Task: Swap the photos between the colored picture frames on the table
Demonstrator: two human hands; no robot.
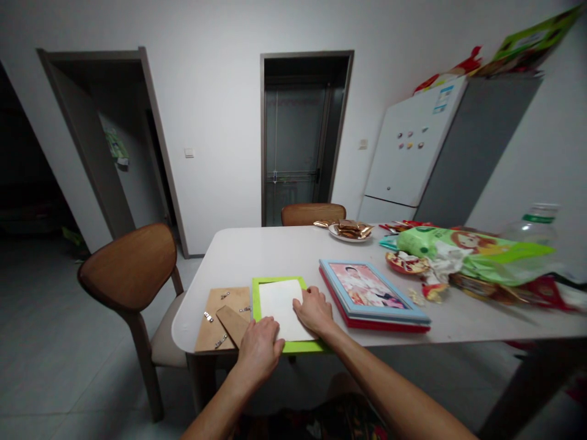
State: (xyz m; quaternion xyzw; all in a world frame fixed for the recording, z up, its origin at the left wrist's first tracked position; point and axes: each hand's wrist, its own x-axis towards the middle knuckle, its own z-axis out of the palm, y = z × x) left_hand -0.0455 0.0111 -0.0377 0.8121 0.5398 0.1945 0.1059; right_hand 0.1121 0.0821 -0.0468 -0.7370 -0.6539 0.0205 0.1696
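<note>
A bright green picture frame (pixel 293 347) lies near the table's front edge, with a white sheet (pixel 282 302) set slightly askew inside it. My left hand (pixel 261 345) is bent over the frame's lower left corner, thumb along the bottom. On the sheet's right edge, my right hand (pixel 314 310) has its thumb and fingers closed; the fingertips are partly hidden. Left of the frame is a brown backing board (pixel 213 308) with metal clips and a stand leg (pixel 232 324). To the right, a light blue picture frame (pixel 328 272) with a photo tops a stack above a red one (pixel 389 326).
A plate (pixel 353 238) of gold-wrapped packets stands at the table's back. An opened pomegranate (pixel 406 263), a green plastic bag (pixel 481 250) and a clear jar (pixel 532 226) crowd the right side. Wooden chairs stand left (pixel 132 269) and behind (pixel 312 214).
</note>
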